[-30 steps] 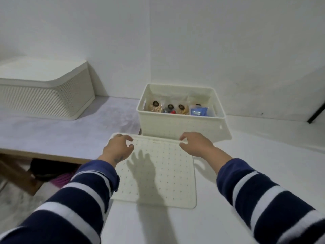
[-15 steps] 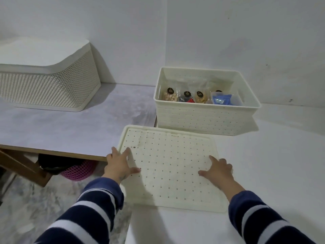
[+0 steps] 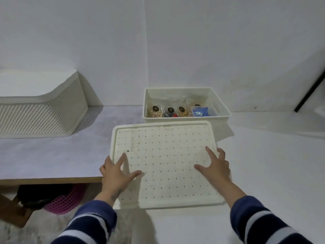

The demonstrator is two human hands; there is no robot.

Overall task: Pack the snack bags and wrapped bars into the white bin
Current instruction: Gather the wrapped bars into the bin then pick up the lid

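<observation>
The white bin (image 3: 184, 118) stands against the back wall with no lid on. Inside it lie clear snack bags (image 3: 155, 110) with dark round labels and a blue wrapped pack (image 3: 200, 111). In front of the bin a white perforated lid (image 3: 165, 155) is tilted up off the table. My left hand (image 3: 116, 173) grips its left edge, thumb on top. My right hand (image 3: 214, 166) holds its right edge with fingers spread over the top.
A larger white lidded basket (image 3: 40, 110) stands at the left on a grey table top (image 3: 52, 152). A pink basket (image 3: 63, 199) sits on the floor under that table. A dark rod (image 3: 309, 92) leans at the far right.
Both hands slid from the lid's far edge to its sides and took hold of it. The lid has risen off the table, closer to the bin's front.
</observation>
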